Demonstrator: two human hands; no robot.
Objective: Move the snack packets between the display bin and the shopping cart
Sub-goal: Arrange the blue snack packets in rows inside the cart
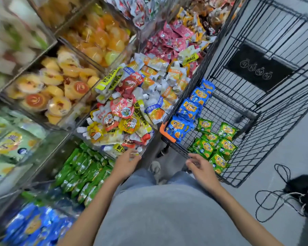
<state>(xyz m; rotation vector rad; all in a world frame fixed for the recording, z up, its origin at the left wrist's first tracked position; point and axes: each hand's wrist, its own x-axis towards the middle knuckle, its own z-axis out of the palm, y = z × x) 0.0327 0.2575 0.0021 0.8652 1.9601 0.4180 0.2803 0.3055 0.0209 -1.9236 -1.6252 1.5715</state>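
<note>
Head view: a grey shirt (pixel 160 213) fills the bottom, with 2 bare forearms reaching forward. The left hand (pixel 129 159) hovers at the front edge of a bin of mixed pouches (pixel 130 107), fingers loose and spread, holding nothing. The right hand (pixel 202 166) is just above the near rim of the black wire shopping cart (pixel 256 112), fingers relaxed and empty too.

Left of the left arm, glossy green packets (pixel 82 172) stand packed in a clear-walled display bin (pixel 48 167); blurred blue ones (pixel 34 226) fill the bin nearer still. In the cart, green snack packets (pixel 212 148) with orange print lie heaped beside the right hand, and blue snack packets (pixel 190 110) lean along its left wall. A black cable (pixel 272 201) loops on the floor. Farther off sit bins of yellow jelly cups (pixel 48 91).
</note>
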